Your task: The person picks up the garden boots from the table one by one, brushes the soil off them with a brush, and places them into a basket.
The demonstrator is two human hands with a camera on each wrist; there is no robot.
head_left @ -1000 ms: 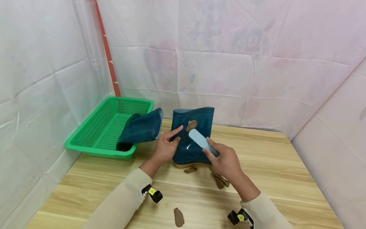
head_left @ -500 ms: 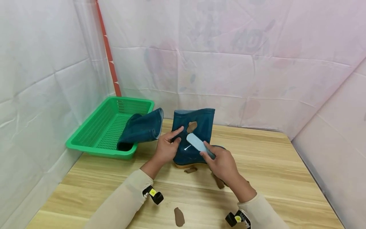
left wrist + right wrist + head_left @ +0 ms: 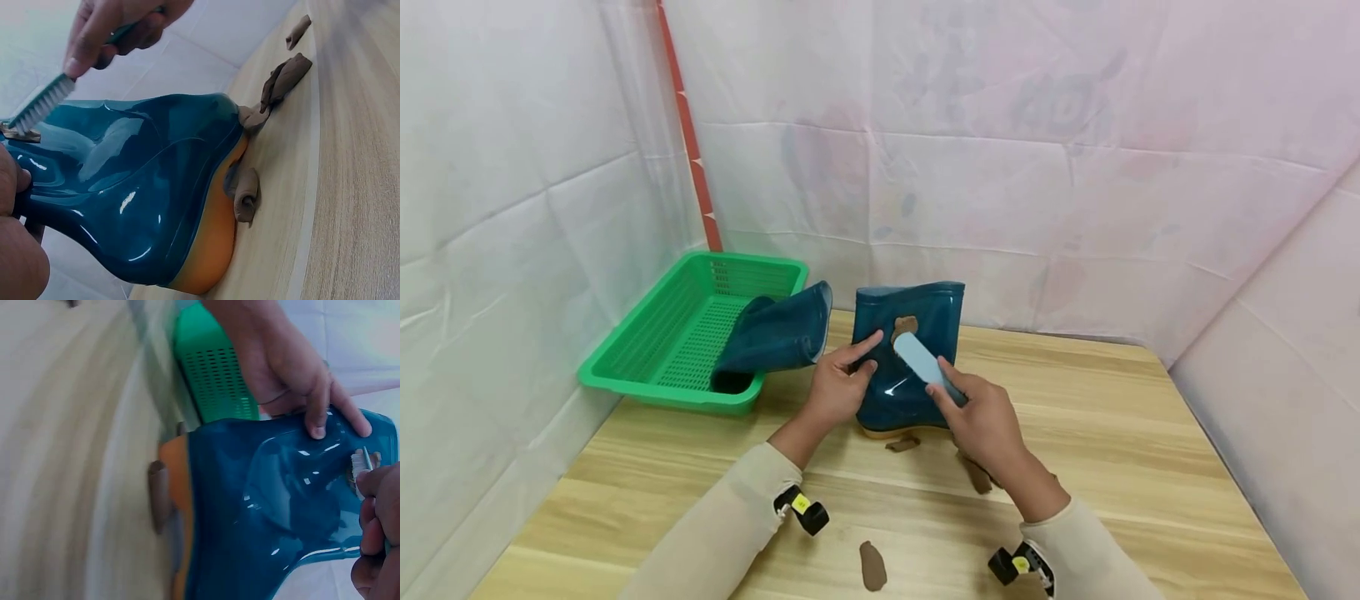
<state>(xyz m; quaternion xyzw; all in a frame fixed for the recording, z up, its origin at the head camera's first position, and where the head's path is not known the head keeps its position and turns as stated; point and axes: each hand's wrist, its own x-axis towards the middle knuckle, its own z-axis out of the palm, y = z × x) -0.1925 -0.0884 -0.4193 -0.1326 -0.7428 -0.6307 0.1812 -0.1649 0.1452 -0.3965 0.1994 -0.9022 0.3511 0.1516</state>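
Observation:
A glossy teal rain boot (image 3: 887,404) with an orange sole stands upright on the wooden table. My left hand (image 3: 837,387) grips the left side of its shaft, thumb and index finger lying along the front. In my right hand (image 3: 991,423) is a light blue scrub brush (image 3: 919,358), pinched by its handle end. Its white bristles (image 3: 45,107) face the boot and meet the lower part of a brown clay-like patch (image 3: 906,323) on the shaft. The right wrist view shows the bristles right at that patch (image 3: 377,460).
A green perforated basket (image 3: 658,398) stands at the left, with a second teal boot (image 3: 775,333) leaning over its rim. Brown flakes lie by the sole, including a curled piece (image 3: 247,195), and another flake (image 3: 872,567) lies nearer the front edge. White sheeting (image 3: 970,192) encloses the table.
The brush slid slightly down the shaft, below the brown patch, then moved back up to overlap its lower edge. My left hand keeps its grip on the boot.

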